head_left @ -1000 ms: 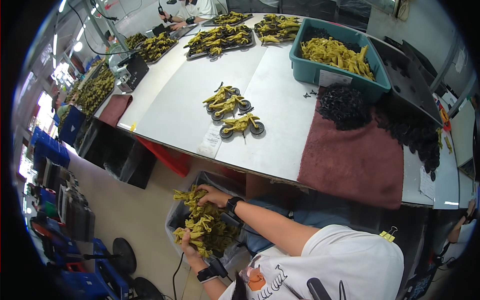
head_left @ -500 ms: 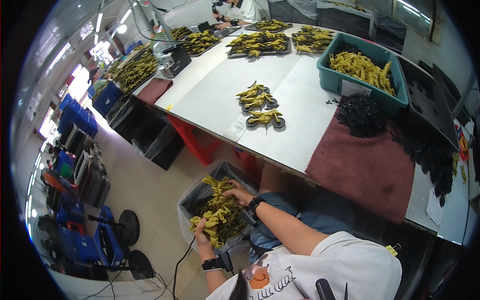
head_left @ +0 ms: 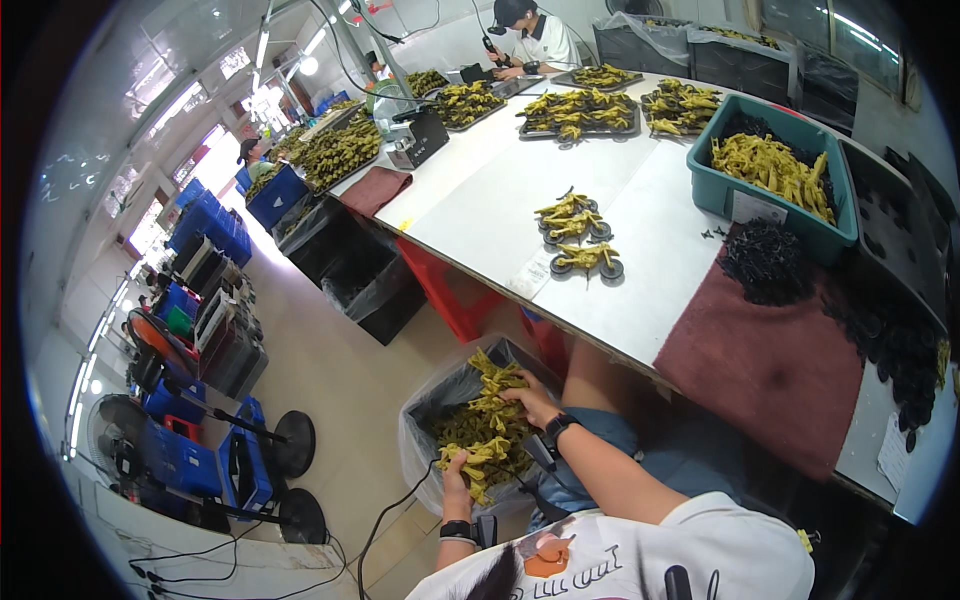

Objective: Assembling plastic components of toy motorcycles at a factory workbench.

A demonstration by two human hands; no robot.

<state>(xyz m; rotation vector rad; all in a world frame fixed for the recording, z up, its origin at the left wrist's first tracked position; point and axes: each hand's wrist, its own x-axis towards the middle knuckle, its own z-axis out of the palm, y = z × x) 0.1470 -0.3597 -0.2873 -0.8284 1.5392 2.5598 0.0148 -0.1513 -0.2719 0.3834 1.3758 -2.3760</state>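
Observation:
Both hands are down in a bin [head_left: 425, 425] lined with a clear plastic bag, below the table's front edge. It holds a heap of yellow plastic toy parts. My left hand [head_left: 455, 482] is closed on a clump of yellow toy parts [head_left: 478, 462] at the bin's near side. Farther back, my right hand [head_left: 534, 402] grips another clump of yellow toy parts [head_left: 497, 380]. The fingers of both hands are partly hidden by the pieces. On the white table above stand a few yellow toy motorcycles [head_left: 586, 260] with black wheels.
A teal tub [head_left: 775, 205] of yellow parts stands at the right, beside small black parts [head_left: 765, 262] and a brown cloth [head_left: 765, 370]. Loaded trays [head_left: 580, 115] line the table's far side, where a person [head_left: 545, 45] sits. Fans [head_left: 295, 440] and blue crates stand at left.
The whole view has swung, so the scene sits farther right in the picture. Both hands stay in the bin, still gripping yellow parts.

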